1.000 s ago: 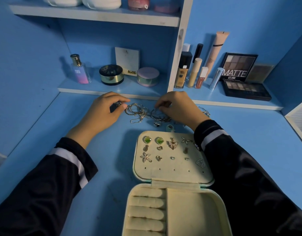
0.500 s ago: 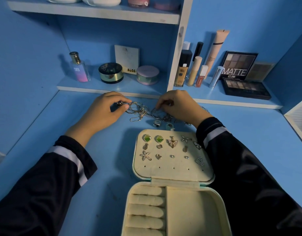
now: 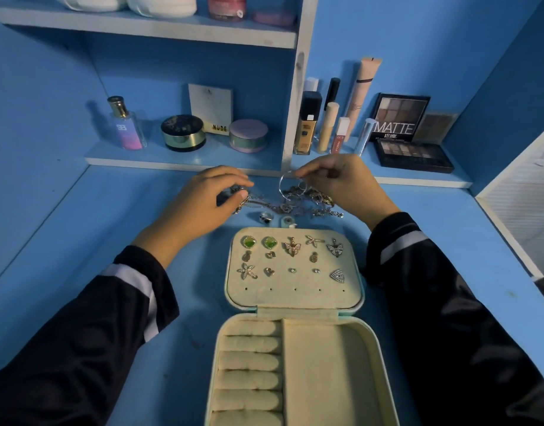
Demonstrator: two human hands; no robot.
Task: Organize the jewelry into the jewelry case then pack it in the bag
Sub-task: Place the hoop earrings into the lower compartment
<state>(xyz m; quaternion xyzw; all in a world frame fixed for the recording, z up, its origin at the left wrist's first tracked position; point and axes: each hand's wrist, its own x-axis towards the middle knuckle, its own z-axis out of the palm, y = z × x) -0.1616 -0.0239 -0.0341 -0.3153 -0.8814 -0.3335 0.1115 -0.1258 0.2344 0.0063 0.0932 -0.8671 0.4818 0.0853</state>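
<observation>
An open cream jewelry case (image 3: 350, 302) lies on the blue desk in front of me. Its lid panel holds several earrings and pendants (image 3: 292, 245); the base shows ring rolls (image 3: 249, 361) and a bare compartment. A tangled pile of chains and bracelets (image 3: 298, 202) lies just beyond the case, with two loose rings (image 3: 266, 217) beside it. My left hand (image 3: 200, 207) pinches a small piece at the pile's left end. My right hand (image 3: 341, 182) pinches a thin silver hoop (image 3: 284, 184), lifted off the pile. No bag is in view.
A low shelf (image 3: 184, 159) behind the pile carries a perfume bottle (image 3: 126, 126), round compacts, foundation tubes (image 3: 307, 124) and eyeshadow palettes (image 3: 413, 155). An upper shelf hangs above it. Blue walls close in on the left and right, with a white panel (image 3: 522, 207) at right.
My right hand has lifted a silver hoop up out of the jewelry pile. My left hand has shifted slightly right, still pinching at the pile's left end.
</observation>
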